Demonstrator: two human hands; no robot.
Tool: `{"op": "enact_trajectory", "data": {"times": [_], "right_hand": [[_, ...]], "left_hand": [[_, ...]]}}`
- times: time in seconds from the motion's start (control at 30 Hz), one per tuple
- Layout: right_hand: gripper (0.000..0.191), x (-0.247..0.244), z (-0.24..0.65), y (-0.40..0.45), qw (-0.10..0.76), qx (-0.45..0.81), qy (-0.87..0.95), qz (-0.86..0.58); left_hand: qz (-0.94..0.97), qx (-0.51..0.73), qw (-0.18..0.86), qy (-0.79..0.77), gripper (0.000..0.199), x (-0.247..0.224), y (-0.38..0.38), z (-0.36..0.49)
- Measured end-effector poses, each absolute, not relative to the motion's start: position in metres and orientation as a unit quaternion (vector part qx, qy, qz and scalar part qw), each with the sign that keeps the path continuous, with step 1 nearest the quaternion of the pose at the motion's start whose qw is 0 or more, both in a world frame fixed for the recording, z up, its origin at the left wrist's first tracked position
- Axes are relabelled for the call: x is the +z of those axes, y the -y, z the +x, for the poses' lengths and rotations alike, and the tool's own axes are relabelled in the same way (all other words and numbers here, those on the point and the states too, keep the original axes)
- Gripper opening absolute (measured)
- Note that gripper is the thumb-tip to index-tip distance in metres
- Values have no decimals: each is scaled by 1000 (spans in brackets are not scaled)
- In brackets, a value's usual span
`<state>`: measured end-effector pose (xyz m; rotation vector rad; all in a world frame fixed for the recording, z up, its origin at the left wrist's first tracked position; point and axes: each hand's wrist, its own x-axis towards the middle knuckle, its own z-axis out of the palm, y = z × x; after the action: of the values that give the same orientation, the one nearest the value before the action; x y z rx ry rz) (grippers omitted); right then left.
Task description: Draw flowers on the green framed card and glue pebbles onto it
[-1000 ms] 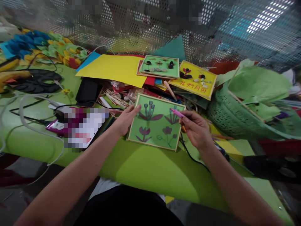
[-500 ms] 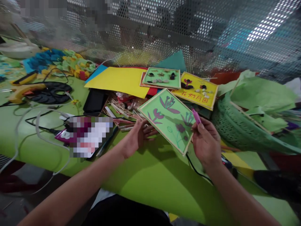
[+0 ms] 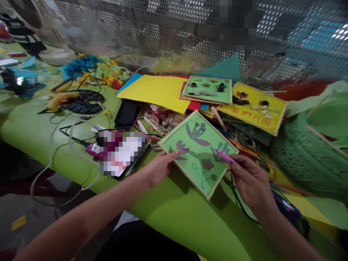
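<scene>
Above the table's front part I hold a green framed picture [image 3: 199, 174], tilted cornerwise, with purple flowers drawn on it and thin wooden strips along its edges. My left hand [image 3: 160, 168] grips its left edge, thumb on the front face and the other fingers behind. In my right hand [image 3: 251, 179] a pink marker [image 3: 225, 156] is pinched between thumb and fingers, its tip over the flower at the picture's right. Whether the tip touches the surface I cannot tell. Some right-hand fingers are hidden near the frame's right edge.
Behind lie a green picture with stones [image 3: 209, 88], a yellow picture [image 3: 252, 108] and yellow paper [image 3: 154, 90]. To the left are a glue gun [image 3: 61, 99], a black phone [image 3: 127, 114] and a purple power strip [image 3: 108, 143] with cables. A green basket [image 3: 310, 156] stands right.
My left hand has taken hold of the picture's left edge, its thumb now on the front. The pink marker has swung from upright to pointing left over the picture. The view has shifted.
</scene>
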<state>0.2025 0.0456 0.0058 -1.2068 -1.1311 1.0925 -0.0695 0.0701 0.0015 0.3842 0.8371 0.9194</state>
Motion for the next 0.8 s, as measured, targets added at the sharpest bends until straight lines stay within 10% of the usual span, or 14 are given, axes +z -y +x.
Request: {"op": "enact_trajectory", "data": {"times": [0.53,0.8], "right_hand": [[21,-4,224,-49,422,423,580,-554],[18,2,225,-56,424,370,619,-548]], "left_hand": [[524,380,602,-468,28,2,-71,-107],[484,337,680,-436,35,-9,-74,-107]]}}
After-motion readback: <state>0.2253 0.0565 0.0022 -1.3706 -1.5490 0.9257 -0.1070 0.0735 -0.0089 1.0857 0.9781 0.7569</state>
